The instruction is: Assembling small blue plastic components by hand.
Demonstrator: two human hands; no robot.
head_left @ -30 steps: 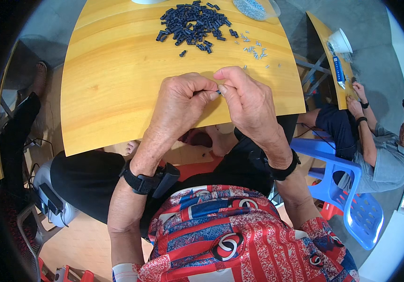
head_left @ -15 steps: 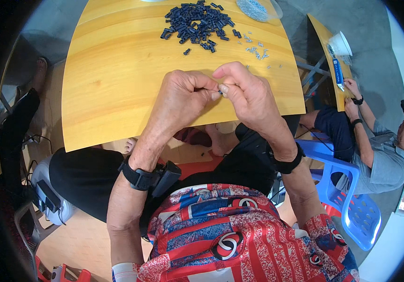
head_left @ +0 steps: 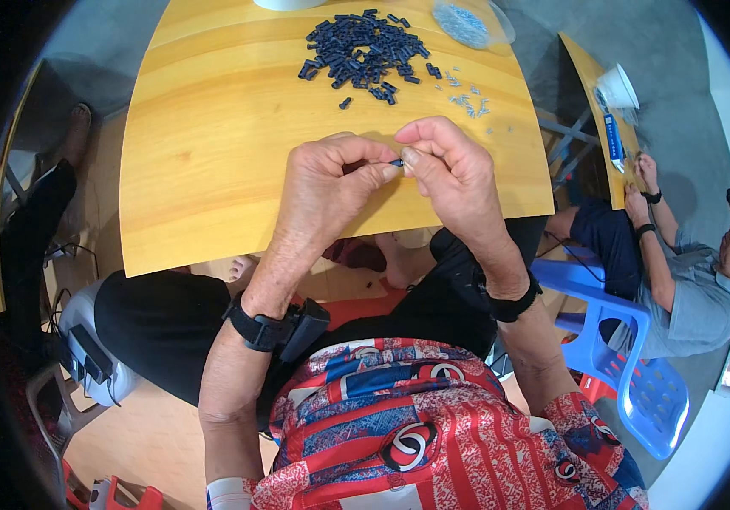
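Observation:
Over the front part of the table, my left hand pinches a small black plastic piece between thumb and fingertips. Only a short end of the piece shows. My right hand meets it from the other side, thumb and index finger pressed together at that end. What the right fingertips hold is too small to make out. Beyond the hands lies a heap of similar short black plastic pieces, with one loose piece nearer me. To its right, small silvery metal parts, perhaps screws, are scattered.
A clear bag or dish of small metal parts lies at the table's far right. A white container is cut off at the top. A person works at another table on the right, beside a blue plastic chair.
My two hands stay together at the fingertips, a little more of the black piece showing between them. The whole view has shifted slightly.

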